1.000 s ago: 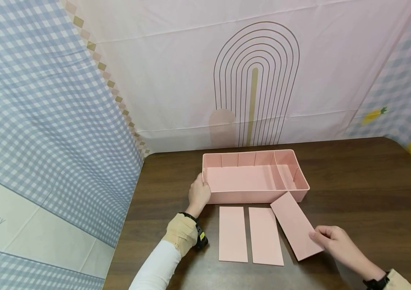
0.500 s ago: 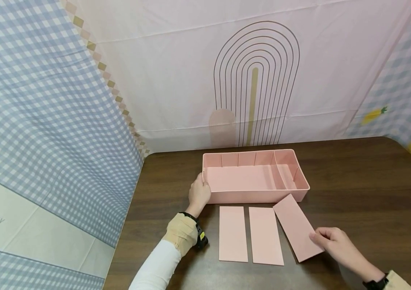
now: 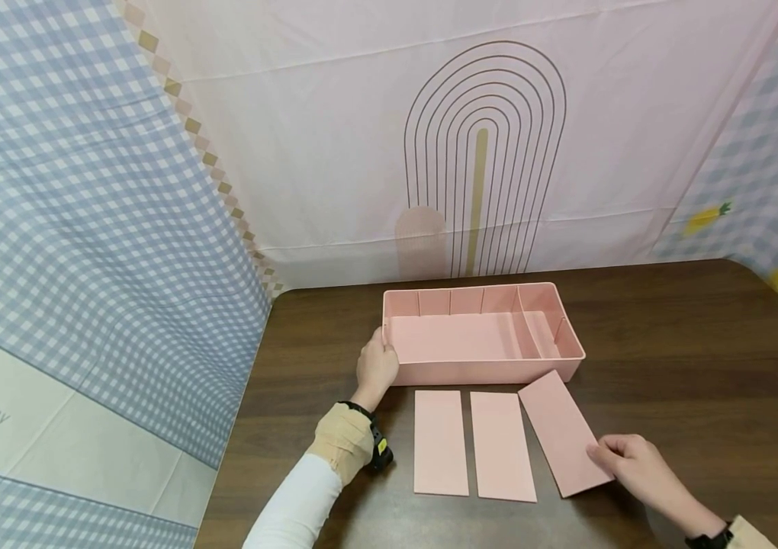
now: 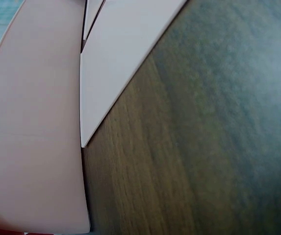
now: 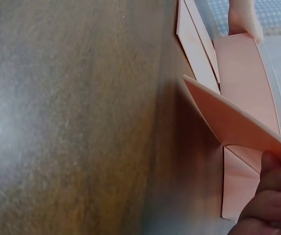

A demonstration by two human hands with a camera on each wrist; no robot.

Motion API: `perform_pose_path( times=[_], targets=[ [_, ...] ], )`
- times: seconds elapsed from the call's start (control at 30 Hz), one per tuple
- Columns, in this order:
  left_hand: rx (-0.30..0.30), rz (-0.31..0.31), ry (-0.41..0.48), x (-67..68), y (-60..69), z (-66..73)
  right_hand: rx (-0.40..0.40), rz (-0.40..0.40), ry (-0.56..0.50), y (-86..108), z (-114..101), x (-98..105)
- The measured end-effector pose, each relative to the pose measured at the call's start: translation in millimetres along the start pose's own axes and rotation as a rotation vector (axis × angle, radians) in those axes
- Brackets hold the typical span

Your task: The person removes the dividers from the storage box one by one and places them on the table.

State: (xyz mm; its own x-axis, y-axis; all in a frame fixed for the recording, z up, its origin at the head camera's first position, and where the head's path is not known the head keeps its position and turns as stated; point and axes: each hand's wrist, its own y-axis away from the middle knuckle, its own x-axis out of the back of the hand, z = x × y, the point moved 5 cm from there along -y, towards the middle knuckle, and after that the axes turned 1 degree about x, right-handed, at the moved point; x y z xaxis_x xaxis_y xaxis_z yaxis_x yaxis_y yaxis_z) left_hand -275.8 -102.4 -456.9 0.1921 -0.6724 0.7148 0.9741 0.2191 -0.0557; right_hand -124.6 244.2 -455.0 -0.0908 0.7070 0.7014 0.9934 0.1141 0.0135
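A pink rectangular box [image 3: 471,372] stands on the table, with one upright divider [image 3: 526,324] parting off its right end. My left hand [image 3: 377,367] grips the box's left wall near the front corner. Between thumb and fingers, my right hand [image 3: 629,461] pinches the right edge of a flat pink panel [image 3: 564,435]. This panel slants in front of the box's right end, and the right wrist view shows it tilted up off the table. Two similar panels, a left one [image 3: 440,442] and a middle one [image 3: 503,446], lie flat side by side before the box.
The brown wooden table [image 3: 691,358] reaches back to a pale curtain [image 3: 334,152] with an arch print. Blue checked cloth [image 3: 87,191] hangs along the left side, and more checked cloth [image 3: 773,191] hangs at the right.
The pinched panel has shifted slightly toward me and away from the box's front, along with my right hand. My left hand and the box have stayed put.
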Motion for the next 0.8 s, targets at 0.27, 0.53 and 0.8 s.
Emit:
perform_pose_path(
  times=[0.27,0.53,0.8],
  targets=[
    [0.011,-0.006,0.003,-0.2,0.2,-0.6,-0.078,-0.029,0.011,0.0,3,-2],
    [0.004,0.001,0.001,-1.3,-0.9,-1.8,-0.151,-0.091,0.010,-0.3,9,-6],
    [0.013,-0.011,0.006,-1.6,-1.2,-1.7,-0.178,-0.126,0.019,0.2,12,-10]
  ],
)
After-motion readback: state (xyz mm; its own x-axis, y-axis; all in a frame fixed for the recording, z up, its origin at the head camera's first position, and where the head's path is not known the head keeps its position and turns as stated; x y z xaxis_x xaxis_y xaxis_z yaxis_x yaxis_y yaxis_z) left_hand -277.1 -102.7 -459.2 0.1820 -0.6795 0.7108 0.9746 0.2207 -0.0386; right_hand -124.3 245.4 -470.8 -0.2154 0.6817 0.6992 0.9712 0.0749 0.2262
